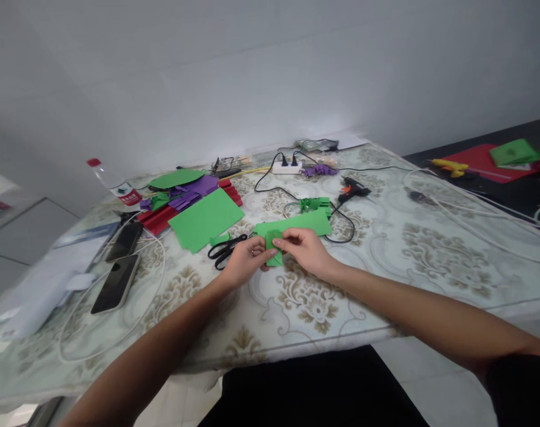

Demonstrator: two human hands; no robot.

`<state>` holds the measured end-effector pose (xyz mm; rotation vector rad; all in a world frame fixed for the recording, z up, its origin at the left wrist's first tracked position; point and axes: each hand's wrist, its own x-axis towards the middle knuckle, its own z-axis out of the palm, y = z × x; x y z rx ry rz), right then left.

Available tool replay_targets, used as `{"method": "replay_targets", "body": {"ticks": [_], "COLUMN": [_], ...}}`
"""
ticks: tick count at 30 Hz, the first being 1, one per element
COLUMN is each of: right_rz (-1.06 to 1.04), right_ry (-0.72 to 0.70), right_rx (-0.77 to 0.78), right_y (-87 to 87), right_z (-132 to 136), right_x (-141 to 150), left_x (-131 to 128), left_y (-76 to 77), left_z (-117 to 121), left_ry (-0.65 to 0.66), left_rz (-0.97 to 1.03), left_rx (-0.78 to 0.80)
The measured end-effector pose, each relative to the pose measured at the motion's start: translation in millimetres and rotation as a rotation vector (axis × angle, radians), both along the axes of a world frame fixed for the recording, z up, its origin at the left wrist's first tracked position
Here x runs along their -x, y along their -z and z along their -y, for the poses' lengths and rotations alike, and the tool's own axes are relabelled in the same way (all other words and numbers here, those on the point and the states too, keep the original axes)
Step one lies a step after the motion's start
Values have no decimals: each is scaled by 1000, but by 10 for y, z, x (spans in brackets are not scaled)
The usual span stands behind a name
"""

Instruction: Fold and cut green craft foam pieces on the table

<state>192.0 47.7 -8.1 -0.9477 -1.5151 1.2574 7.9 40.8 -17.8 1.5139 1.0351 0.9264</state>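
1. My left hand (pixel 247 259) pinches the folded green paper (pixel 274 256) along its left side, the thumb on its near face.
2. My right hand (pixel 309 252) is closed narrow on the same piece, thumb and fingers at its right side.
3. That paper sits between both hands, over the patterned counter (pixel 376 296) (whether it rests on it, I cannot tell).
4. Taking the paper as the dial's centre, a long green strip (pixel 312 224) lies at one o'clock, just beyond my hands, with a fringed green piece (pixel 315 204) behind it.
5. Black scissors (pixel 236 240) lie at nine, just beside my left hand.
6. Flat green sheets (pixel 207 218) lie at ten.
7. A black-and-orange glue gun (pixel 355 188) lies at two.
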Motion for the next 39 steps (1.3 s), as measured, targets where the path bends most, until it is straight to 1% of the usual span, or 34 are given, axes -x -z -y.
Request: {"method": "replay_targets", "body": {"ticks": [6,14,20,27,39], "right_rz": [2,-8,-36,-68,-65], "right_ry": [0,-17,7,-6,2], "right_rx": [19,27,15,57,77], "right_y": [-9,-9,-9,21,30], "right_z": [5,12,11,9,8], "right_x": [9,6,35,27,25], "left_x": [20,17,16,24,18], "left_y": [-27,-52,-59,-34,-55], "left_z": [7,8,17,14,23], "left_ry": [12,20,18,22,32], "left_rz": [-65,-59,-57,-46,-48], "left_rx": [-31,-10,-14,-13,-4]}}
